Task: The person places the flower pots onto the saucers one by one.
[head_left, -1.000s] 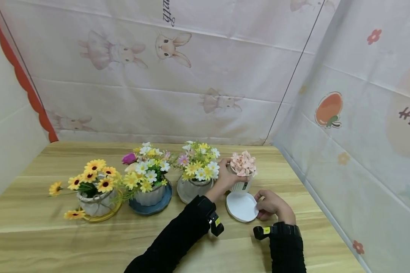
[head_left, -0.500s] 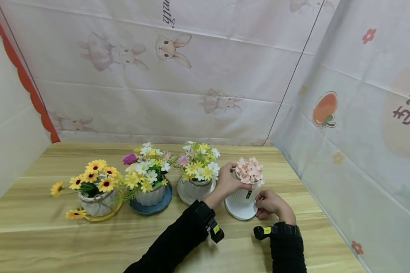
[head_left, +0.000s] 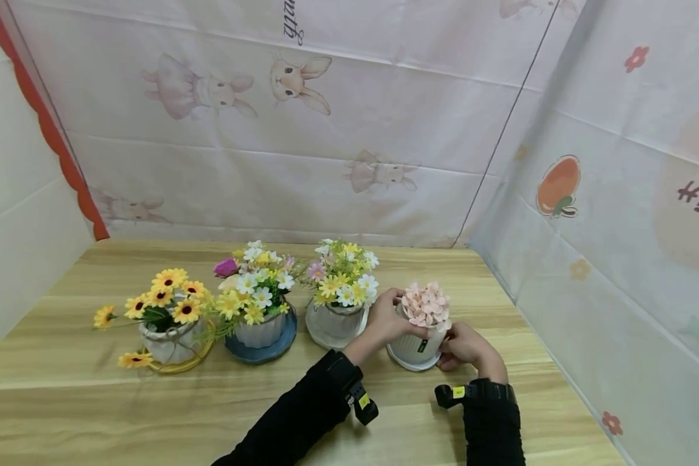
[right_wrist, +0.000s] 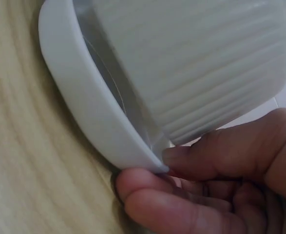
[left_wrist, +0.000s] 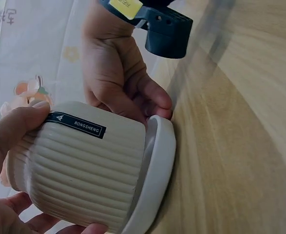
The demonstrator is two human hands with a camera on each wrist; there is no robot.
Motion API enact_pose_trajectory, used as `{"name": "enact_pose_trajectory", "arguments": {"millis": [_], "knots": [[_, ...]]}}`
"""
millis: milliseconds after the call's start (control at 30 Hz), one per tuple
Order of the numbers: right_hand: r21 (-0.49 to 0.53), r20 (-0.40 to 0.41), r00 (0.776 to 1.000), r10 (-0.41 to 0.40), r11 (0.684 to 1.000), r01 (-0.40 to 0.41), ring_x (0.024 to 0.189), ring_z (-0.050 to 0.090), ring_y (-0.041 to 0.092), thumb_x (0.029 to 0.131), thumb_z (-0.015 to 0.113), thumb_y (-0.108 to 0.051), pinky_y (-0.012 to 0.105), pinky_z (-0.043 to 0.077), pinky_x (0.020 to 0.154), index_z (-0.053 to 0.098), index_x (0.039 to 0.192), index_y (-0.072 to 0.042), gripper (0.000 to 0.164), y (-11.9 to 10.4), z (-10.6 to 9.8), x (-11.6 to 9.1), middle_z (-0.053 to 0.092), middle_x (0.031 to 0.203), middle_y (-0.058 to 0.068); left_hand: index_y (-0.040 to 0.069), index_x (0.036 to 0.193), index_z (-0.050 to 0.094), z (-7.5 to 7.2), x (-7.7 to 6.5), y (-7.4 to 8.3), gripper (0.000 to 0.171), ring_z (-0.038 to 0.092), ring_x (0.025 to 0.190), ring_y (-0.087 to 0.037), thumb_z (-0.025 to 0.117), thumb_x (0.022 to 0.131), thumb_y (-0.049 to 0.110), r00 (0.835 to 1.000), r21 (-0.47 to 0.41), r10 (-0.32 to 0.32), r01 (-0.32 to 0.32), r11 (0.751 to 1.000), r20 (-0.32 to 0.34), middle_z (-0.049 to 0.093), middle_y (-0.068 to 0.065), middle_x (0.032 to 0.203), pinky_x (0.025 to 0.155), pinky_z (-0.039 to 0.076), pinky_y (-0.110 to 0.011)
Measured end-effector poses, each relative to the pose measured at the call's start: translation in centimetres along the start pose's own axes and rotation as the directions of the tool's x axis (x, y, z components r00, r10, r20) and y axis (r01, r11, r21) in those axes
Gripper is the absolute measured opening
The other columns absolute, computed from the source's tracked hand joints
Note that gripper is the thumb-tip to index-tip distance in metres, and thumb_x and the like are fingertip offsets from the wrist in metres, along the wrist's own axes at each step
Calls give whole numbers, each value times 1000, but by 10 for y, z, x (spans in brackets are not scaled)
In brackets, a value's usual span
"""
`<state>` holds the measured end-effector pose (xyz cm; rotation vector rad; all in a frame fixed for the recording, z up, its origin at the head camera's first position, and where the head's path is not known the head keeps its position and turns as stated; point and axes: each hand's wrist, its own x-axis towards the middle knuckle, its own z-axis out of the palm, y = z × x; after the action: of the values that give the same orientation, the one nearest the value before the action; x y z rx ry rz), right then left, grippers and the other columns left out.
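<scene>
A ribbed cream flower pot (left_wrist: 89, 161) with a dark label holds pink flowers (head_left: 426, 304). My left hand (head_left: 386, 321) grips the pot near its top, thumb on the label side and fingers round the other side. Under the pot lies a white saucer (left_wrist: 163, 161) with a raised rim; the pot's base sits within that rim, slightly tilted in the wrist views. My right hand (head_left: 467, 349) pinches the saucer's edge, its thumb (right_wrist: 181, 161) on the inner side of the rim and its fingers beneath.
To the left stand a pot of yellow and white daisies (head_left: 343, 317) on a pale saucer, a mixed flower pot (head_left: 260, 330) on a blue saucer (head_left: 268, 353), and a yellow sunflower pot (head_left: 171, 343) on a yellow saucer. Patterned cloth walls (head_left: 349, 213) border the wooden table (head_left: 122, 414).
My left hand has brought the flower pot down and towards me, from behind the white saucer to over it and into its rim. The right hand keeps pinching the saucer's edge.
</scene>
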<state>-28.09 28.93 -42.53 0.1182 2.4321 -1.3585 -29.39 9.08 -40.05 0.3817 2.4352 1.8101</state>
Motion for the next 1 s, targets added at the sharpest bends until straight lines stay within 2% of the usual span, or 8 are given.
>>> {"name": "enact_pose_trajectory", "arguments": {"millis": [200, 367, 500, 1000], "knots": [[7, 8, 1000, -7, 1000, 7, 62, 63, 24, 86, 49, 9, 37, 54, 56, 55, 107, 12, 21, -3, -2, -3, 61, 74, 15, 12, 121, 54, 2, 1, -3, 79, 49, 112, -26, 92, 53, 26, 1000, 39, 11, -11, 999, 16, 54, -2, 115, 87, 44, -40], [32, 24, 999, -32, 999, 31, 61, 62, 24, 84, 50, 11, 37, 54, 56, 57, 105, 12, 22, -3, -2, -2, 62, 70, 14, 13, 117, 55, 4, -1, -7, 77, 51, 110, -25, 93, 52, 27, 999, 69, 12, -15, 998, 30, 56, -1, 113, 85, 45, -39], [43, 23, 999, -29, 999, 28, 63, 62, 24, 84, 50, 11, 37, 54, 57, 56, 108, 12, 24, -2, -1, -1, 61, 72, 13, 12, 118, 54, 5, -2, -11, 77, 50, 111, -24, 93, 52, 27, 999, 78, 15, -18, 997, 38, 56, -1, 114, 87, 44, -39], [38, 21, 999, -32, 999, 31, 63, 62, 25, 84, 48, 12, 38, 54, 58, 54, 112, 12, 29, 0, 0, 0, 62, 73, 13, 11, 120, 51, 6, 0, -10, 78, 49, 113, -27, 92, 55, 23, 997, 124, -13, 4, 992, 76, 54, -5, 118, 90, 42, -40]]}}
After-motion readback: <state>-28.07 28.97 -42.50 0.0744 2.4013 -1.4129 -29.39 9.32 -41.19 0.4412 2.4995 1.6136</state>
